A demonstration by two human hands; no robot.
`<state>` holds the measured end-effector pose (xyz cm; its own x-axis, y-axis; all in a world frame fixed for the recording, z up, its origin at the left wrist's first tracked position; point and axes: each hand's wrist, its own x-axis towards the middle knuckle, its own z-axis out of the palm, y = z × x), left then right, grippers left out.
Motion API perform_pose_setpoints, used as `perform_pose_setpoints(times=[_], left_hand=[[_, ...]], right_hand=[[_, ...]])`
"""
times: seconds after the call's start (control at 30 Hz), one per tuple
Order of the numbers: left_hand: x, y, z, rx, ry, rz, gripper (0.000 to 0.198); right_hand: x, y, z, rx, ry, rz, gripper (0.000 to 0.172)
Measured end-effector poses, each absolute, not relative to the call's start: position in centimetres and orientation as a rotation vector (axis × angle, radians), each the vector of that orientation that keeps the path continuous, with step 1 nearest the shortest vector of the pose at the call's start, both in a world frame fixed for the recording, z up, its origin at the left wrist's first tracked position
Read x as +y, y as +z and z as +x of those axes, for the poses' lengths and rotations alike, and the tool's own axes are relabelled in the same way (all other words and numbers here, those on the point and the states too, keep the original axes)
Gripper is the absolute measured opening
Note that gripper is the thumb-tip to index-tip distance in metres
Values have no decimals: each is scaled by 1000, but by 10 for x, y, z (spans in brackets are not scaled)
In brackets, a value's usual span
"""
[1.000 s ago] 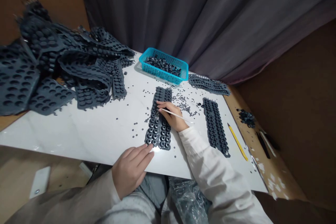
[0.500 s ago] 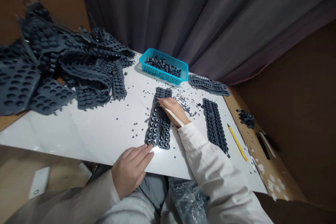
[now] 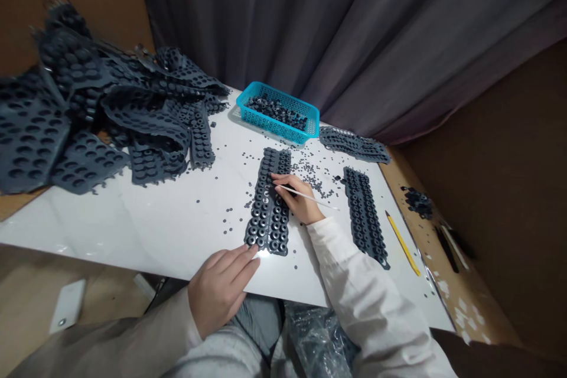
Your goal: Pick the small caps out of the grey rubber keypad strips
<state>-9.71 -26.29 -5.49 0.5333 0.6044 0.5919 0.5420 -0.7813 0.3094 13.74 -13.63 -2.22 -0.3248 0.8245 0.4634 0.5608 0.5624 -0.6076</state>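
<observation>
A dark rubber sheet with rows of ringed holes (image 3: 267,212) lies lengthwise on the white table before me. My left hand (image 3: 224,283) rests at its near left corner, fingers stretched out and fingertips on its edge. My right hand (image 3: 297,196) is over the middle of the sheet, its fingers closed round a thin white stick (image 3: 314,198). The stick's rear end points right; its tip, near the holes, is hard to make out. Small dark discs (image 3: 310,174) are scattered around the sheet.
A blue basket (image 3: 277,115) of small dark parts stands at the back. Many rubber sheets (image 3: 88,112) are heaped at the left. Another sheet (image 3: 365,212), a yellow cutter or pen (image 3: 402,242) and a folded strip (image 3: 354,144) lie at the right.
My right hand has moved slightly towards me and right along the sheet, and the white stick has swung to lie flatter, pointing right. My left hand has stayed in place.
</observation>
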Motion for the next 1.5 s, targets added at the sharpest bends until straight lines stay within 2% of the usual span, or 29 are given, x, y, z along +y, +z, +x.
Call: perform_pose_setpoints(times=[0.37,0.57,0.77,1.03,1.3,1.5], left_hand=[[-261,-46,-98,989,1091,2712,42],[-262,-51,-99,980,1062,2702,43],[-263,-55,-98,990,1077,2689,43],[-264,-51,-97,1026,1015,2713,35],[-266,-61,-95,1056,1121,2670,44],[-263,-53,-94,1015,1096,2707,44]], right_hand=[[-122,-19,141,-2235,328,-1133,19],[-111,-17,145,-2109,265,-1214,19],[-115,-18,143,-2029,359,-1161,14],[-117,-22,142,-2076,412,-1116,18],[-107,-22,145,-2223,337,-1142,21],[-94,-20,152,-2098,255,-1210,22]])
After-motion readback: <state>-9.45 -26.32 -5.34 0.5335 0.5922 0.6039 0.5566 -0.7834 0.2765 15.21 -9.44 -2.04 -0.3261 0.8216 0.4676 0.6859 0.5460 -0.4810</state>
